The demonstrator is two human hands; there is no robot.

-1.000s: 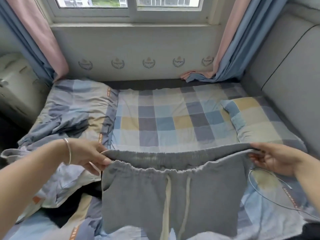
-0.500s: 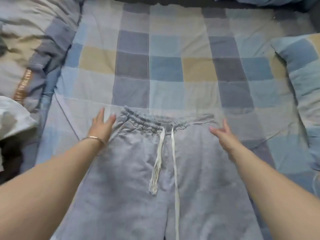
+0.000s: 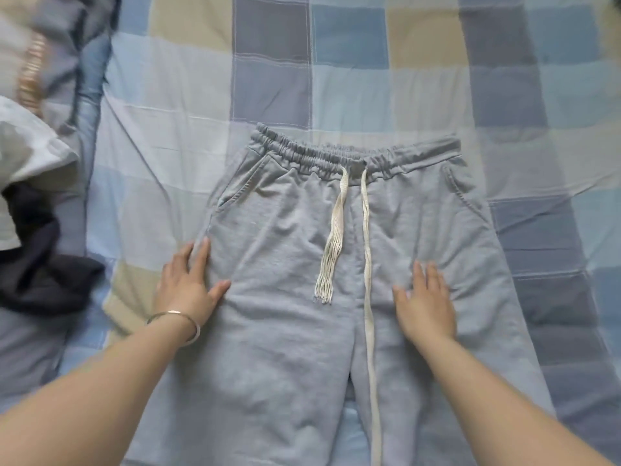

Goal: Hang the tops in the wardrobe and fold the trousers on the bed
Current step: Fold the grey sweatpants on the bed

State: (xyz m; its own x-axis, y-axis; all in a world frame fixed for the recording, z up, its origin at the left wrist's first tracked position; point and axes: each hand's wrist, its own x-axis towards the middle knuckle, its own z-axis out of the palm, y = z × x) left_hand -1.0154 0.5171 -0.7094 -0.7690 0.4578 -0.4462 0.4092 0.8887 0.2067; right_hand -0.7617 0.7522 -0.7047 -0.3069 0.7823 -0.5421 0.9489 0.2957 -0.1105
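Grey jersey trousers with an elasticated waistband [image 3: 292,230]: laid flat, front up, on the checked blue, grey and beige bed sheet [image 3: 353,72], waistband farthest from the person, legs running off the lower edge of the view. Cream drawstring cords [image 3: 366,250]: two, lying down the front; the left one short and frayed, the right one long. Left hand [image 3: 186,284]: flat, fingers straight, resting at the trousers' left side edge, thumb on the fabric, the other fingers lying along the seam. Silver bangle [image 3: 176,319] on that wrist. Right hand [image 3: 425,304]: flat, fingers straight, pressing on the right leg just beside the long cord. Bare sheet shows beyond the waistband and along both sides. Dark crumpled garment [image 3: 43,274] and white cloth [image 3: 30,156]: at the left edge, well apart from the trousers.
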